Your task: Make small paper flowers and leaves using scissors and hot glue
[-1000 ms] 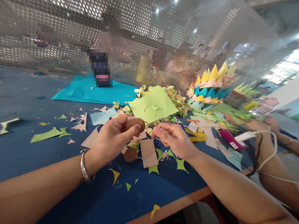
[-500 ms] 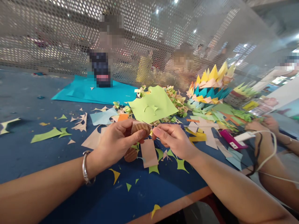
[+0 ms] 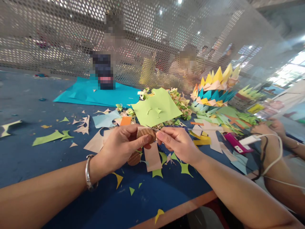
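Above the blue table (image 3: 47, 152), mid-frame: my left hand (image 3: 119, 144), grip pinching a brown ribbed paper disc (image 3: 145, 134); my right hand (image 3: 177, 143), fingertips pressed together at the disc's edge, now touching it where a gap stood a second ago. A second brown disc (image 3: 133, 158) lies on the table below, among paper scraps (image 3: 152, 156).

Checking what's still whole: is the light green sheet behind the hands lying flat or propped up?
Propped up. The light green sheet leans tilted on a heap of paper scraps, its front edge lifted off the blue table.
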`<state>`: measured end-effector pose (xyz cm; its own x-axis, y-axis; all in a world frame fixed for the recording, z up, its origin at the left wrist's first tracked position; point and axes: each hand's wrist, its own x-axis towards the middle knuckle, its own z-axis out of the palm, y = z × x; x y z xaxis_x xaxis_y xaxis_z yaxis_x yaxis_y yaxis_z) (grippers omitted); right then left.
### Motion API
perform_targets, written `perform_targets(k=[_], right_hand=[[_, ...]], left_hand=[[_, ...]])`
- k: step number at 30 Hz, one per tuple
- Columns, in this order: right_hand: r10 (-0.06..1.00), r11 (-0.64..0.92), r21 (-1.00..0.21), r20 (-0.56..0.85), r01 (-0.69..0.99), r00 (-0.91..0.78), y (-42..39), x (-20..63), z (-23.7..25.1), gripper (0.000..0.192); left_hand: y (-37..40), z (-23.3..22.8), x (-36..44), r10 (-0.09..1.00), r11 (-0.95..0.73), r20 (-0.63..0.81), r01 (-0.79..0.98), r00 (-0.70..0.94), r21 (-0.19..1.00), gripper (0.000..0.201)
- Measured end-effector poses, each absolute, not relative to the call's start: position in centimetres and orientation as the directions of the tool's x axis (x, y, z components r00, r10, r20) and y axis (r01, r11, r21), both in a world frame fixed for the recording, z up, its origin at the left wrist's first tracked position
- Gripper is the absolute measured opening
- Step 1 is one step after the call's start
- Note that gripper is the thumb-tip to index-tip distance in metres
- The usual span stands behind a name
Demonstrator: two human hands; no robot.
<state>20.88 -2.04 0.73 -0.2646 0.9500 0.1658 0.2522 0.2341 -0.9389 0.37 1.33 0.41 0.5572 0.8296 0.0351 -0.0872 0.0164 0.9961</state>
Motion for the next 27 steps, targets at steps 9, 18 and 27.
perform_targets(k=[9,18,27], right_hand=[[0.944,0.264,-0.926,0.191,0.271,-0.269,-2.09,20.87,0.96,0.043],[0.941,0.29,-0.91,0.215,0.296,-0.262,-1.96,20.91,1.07,0.044],[0.94,0.287,-0.896,0.195,0.339,-0.279,-2.04,21.0,1.29,0.046]], left_hand=[[1.34,0.21,0.38,0.818,0.078,0.016,-0.138,0.575,0.987,0.022],[1.36,0.21,0.31,0.84,-0.023,0.075,-0.103,0.538,0.994,0.018],[1.84,0.25,0.18,0.792,-0.02,0.057,-0.068,0.607,0.998,0.017]])
